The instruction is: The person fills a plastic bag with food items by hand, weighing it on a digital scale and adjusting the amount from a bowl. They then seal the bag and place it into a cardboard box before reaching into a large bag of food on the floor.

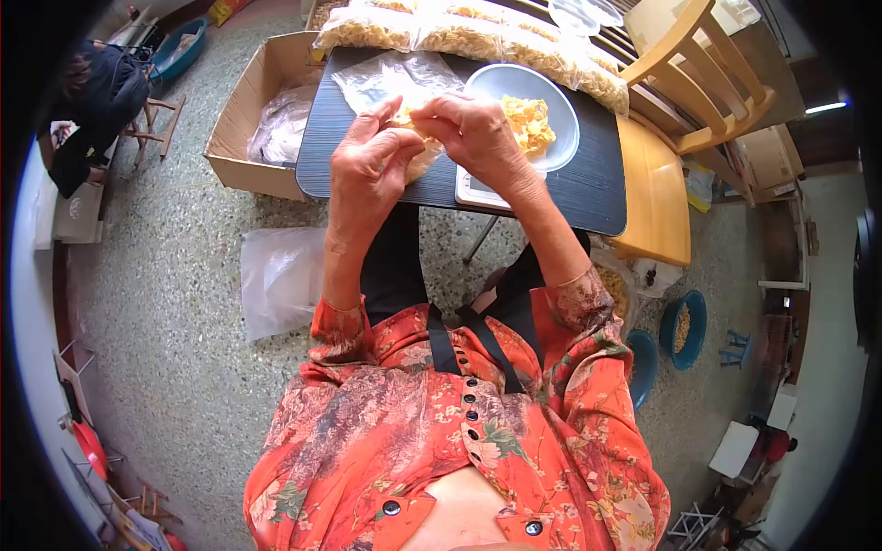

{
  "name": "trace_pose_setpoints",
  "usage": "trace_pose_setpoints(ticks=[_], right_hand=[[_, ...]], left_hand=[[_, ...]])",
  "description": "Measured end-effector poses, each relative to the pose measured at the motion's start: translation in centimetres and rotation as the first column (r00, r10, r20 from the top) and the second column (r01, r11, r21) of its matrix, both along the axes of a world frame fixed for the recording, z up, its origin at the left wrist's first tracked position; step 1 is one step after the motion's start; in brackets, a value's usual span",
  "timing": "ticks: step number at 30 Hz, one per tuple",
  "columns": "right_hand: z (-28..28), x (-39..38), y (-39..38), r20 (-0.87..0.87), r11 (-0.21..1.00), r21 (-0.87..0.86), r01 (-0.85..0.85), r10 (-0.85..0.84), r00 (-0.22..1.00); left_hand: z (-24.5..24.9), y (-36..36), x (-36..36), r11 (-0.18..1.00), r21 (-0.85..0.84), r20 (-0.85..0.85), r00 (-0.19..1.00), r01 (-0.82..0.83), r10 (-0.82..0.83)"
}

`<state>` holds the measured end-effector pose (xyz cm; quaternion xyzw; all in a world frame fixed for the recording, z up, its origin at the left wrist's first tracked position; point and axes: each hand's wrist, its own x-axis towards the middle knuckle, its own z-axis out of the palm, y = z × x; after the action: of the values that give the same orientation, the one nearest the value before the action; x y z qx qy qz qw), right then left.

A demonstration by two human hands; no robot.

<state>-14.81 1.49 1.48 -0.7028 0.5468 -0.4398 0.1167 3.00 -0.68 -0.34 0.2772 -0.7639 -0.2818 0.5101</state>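
Note:
Over the near part of the dark table, my left hand [367,165] pinches the top of a clear plastic bag [424,162] with pale yellow pieces in it. My right hand [473,131] closes on the same bag from the other side, its fingertips close to those of the left. The bag's mouth is partly hidden by my fingers. To the right, a pale round bowl [568,138] holds yellow dried flakes [525,124]. It sits on a white scale [470,191], partly covered by my right forearm. Flat clear bags [390,78] lie behind my hands.
Filled bags of flakes [459,39] line the far side of the table [322,119]. An open cardboard box [241,106] stands left, a wooden chair [657,184] right. A plastic sheet [285,280] lies on the floor; blue basins [682,331] stand right. Another person [106,87] sits far left.

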Motion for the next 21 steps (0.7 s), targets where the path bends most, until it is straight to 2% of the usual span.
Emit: trace_pose_setpoints(ticks=[2, 5, 8, 12, 13, 17, 19, 21], right_hand=[[-0.1, -0.3, -0.3, -0.110, 0.986, -0.107, -0.130, 0.118, 0.987], [-0.1, -0.2, -0.8, -0.196, 0.981, -0.103, -0.167, 0.144, 0.970], [0.1, 0.1, -1.2, -0.216, 0.987, -0.003, -0.161, 0.156, 0.964], [-0.7, 0.6, -2.0, -0.345, 0.996, 0.042, -0.079, 0.089, 0.935], [-0.8, 0.6, -2.2, -0.378, 0.994, 0.101, -0.044, 0.079, 0.922], [-0.5, 0.3, -1.7, -0.336, 0.997, 0.070, -0.043, 0.064, 0.940], [0.0, -0.2, -0.6, -0.046, 0.990, 0.081, -0.114, 0.118, 0.992], [0.5, -1.1, 0.1, 0.020, 0.993, 0.041, -0.112, 0.111, 0.994]], left_hand=[[0.0, 0.0, 0.1, 1.000, -0.013, -0.003, 1.000, -0.022, 0.022], [0.2, 0.2, 0.0, 0.999, 0.039, -0.008, 1.000, -0.009, 0.010], [0.4, 0.5, 0.0, 1.000, -0.006, 0.010, 1.000, -0.026, 0.027], [0.8, 0.7, -0.2, 0.999, -0.023, 0.056, 0.998, -0.026, 0.027], [0.7, 0.8, -0.2, 1.000, -0.015, 0.071, 0.997, -0.026, 0.027], [0.8, 0.7, -0.3, 1.000, 0.015, 0.096, 0.995, -0.024, 0.022], [0.8, 0.8, -0.3, 0.999, 0.038, 0.052, 0.998, -0.022, 0.020], [0.9, 0.9, -0.2, 0.999, 0.042, 0.060, 0.998, -0.023, 0.020]])
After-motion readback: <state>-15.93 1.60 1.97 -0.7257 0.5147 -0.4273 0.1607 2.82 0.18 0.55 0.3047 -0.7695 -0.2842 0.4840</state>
